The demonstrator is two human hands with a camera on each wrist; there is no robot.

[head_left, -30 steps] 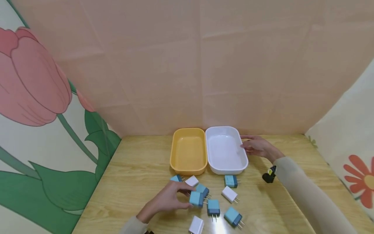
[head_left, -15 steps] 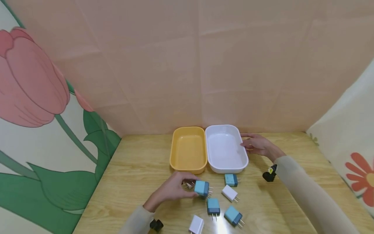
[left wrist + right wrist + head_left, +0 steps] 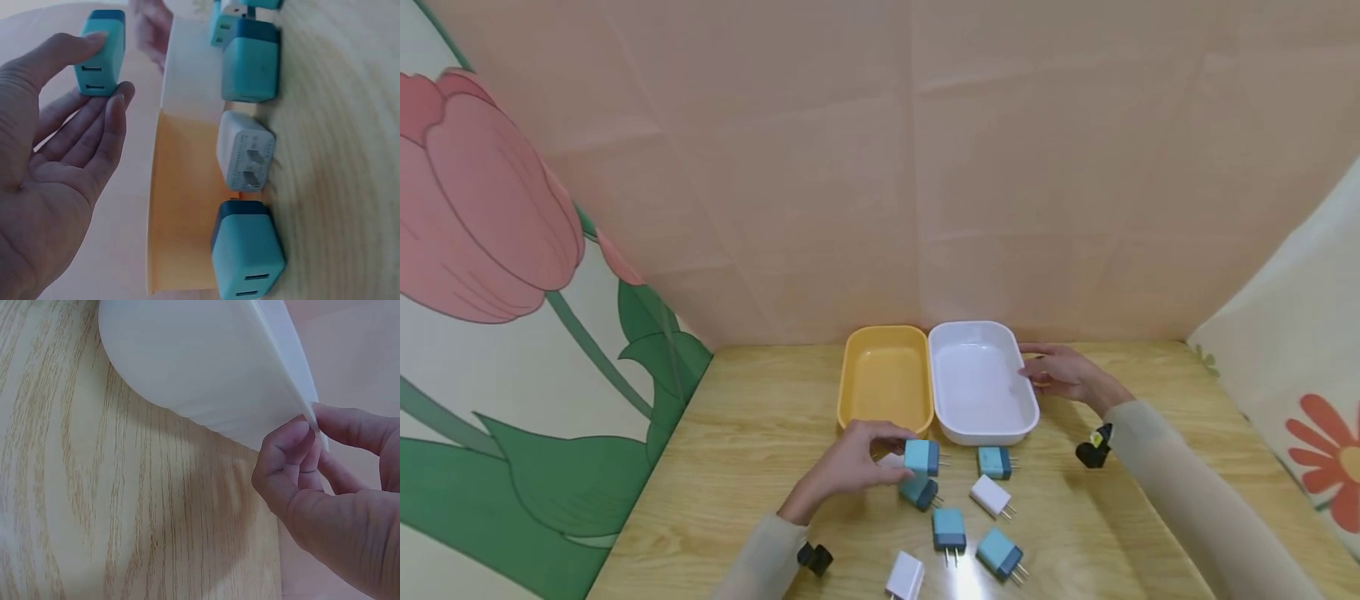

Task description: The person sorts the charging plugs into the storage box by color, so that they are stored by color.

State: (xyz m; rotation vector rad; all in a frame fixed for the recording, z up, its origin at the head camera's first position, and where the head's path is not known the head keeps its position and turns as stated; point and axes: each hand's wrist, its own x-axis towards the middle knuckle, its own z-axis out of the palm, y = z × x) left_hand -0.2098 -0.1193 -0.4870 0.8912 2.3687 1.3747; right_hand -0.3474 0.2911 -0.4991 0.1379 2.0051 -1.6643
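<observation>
My left hand (image 3: 847,467) pinches a two-tone blue USB wall charger (image 3: 921,457) between thumb and fingers, raised above the table near the trays' front edge. In the left wrist view its two USB slots face the palm. My right hand (image 3: 1063,375) grips the right rim of a white tray (image 3: 976,392), thumb on one side and fingers on the other. A yellow tray (image 3: 886,383) stands against its left side. Below the held charger lies another blue charger (image 3: 916,492). A white charger (image 3: 247,153) and a blue charger (image 3: 248,253) sit nearby, mostly hidden by my left hand in the head view.
More chargers lie scattered in front of the trays: a blue one (image 3: 994,462) and a white one (image 3: 991,497) at right, two blue ones nearer, and a white one (image 3: 905,575) at the front edge of view. A pink cloth backdrop (image 3: 917,167) rises behind the trays.
My left hand has lifted the blue charger off the group and moved it forward, toward the trays. My right hand keeps its hold on the white tray's rim.
</observation>
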